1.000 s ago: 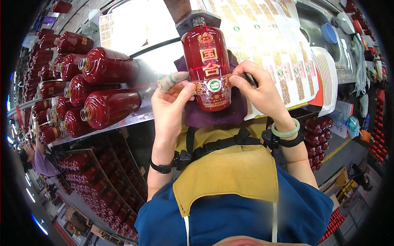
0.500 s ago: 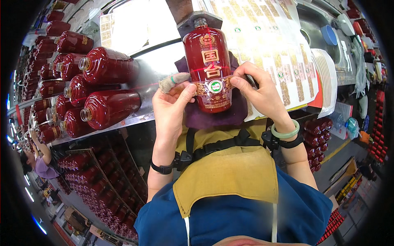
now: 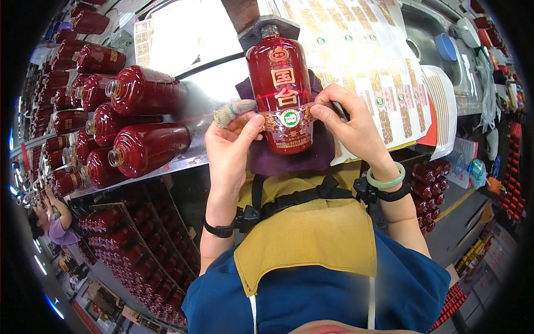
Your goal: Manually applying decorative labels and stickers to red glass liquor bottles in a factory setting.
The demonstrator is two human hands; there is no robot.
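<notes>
A dark red glass bottle (image 3: 280,65) with gold lettering lies on its back on a purple cloth (image 3: 295,162), its neck pointing away from me against a metal holder. Across its lower front runs a gold label strip with a round white and green emblem (image 3: 290,118). My left hand (image 3: 232,139) pinches the strip's left end between thumb and a finger; one finger wears a knitted finger cover (image 3: 233,112). At the right end, my right hand (image 3: 349,122) pinches the strip with thumb and forefinger. A dark object (image 3: 339,110), partly hidden, sits within the right hand's fingers.
Several red bottles (image 3: 149,91) lie on the metal table to the left. Sheets of gold labels (image 3: 389,72) cover the right side, beside a sink with a blue cup (image 3: 445,47). Racks of bottles (image 3: 122,250) stand below. Another person (image 3: 60,225) is at the far left.
Both hands keep their pinch on the label strip, with barely any movement. The person at the far left has shifted their arms.
</notes>
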